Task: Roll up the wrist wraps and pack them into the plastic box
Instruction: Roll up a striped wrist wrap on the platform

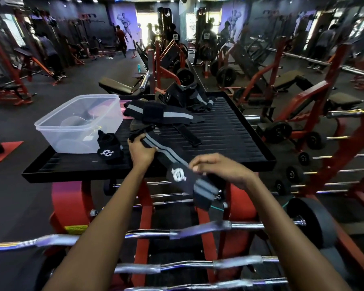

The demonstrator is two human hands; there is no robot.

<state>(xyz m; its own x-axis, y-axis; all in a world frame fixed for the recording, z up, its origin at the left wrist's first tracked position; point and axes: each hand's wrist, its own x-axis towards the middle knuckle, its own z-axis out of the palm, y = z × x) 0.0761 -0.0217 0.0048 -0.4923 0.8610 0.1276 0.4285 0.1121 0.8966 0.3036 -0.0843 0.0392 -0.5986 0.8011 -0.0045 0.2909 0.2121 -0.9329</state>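
At about nine o'clock on the black ribbed tray (229,131) stands the clear plastic box (72,131), lid off, with only faint pale shapes showing through its walls. Just beside its near right corner, touching the box wall, sits a rolled black wrist wrap (109,149) with a white NIVIA logo.

Toward the tray's centre, the left hand (141,151) grips the far end of a long black wrist wrap (168,153) with grey stripes, fingers curled round the fabric at the tray's near edge. That wrap runs toward four o'clock, off the tray, to the right hand (221,172), whose thumb and fingers pinch it just past a white emblem; the striped tail hangs below the hand.

At twelve o'clock on the tray lies another unrolled striped wrap (172,115), flat and partly crossed by loose black straps, and behind it at the far edge a heap of more black wraps (187,95).

Below the tray, chrome curl bars (198,229) lie on a red rack (72,202).
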